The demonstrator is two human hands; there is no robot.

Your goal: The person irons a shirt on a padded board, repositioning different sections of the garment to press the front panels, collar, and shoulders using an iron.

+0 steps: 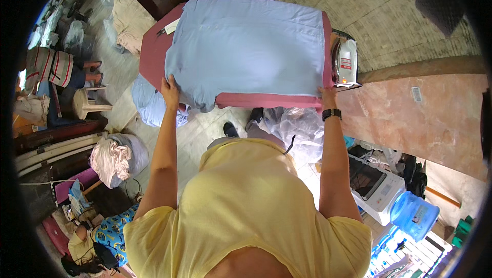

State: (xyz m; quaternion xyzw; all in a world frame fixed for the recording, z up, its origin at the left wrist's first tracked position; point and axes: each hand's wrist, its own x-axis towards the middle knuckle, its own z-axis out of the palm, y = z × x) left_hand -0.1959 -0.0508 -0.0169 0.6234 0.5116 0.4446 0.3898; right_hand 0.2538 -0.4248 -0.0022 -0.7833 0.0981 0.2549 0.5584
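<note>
A light blue cloth (246, 47) lies spread over an ironing board (154, 47) with a dark red cover. Its near edge hangs over the board on the left and stops short of the board's edge further right. My left hand (170, 94) grips the cloth at its near left edge, fingers closed. At the near right corner, my right hand (327, 96) has its fingers closed on the cloth's corner, beside the red cover. A white and silver iron (346, 63) rests on the board's right end, just beyond my right hand, with a small orange light on it.
Below the board's left side lies a light blue bundle (148, 101). Clear plastic wrapping (294, 127) covers floor near my feet. A cloth bundle (115, 157), a stool (89, 104) and two other people are at left. A water dispenser (382, 191) with a blue bottle (415, 215) stands right.
</note>
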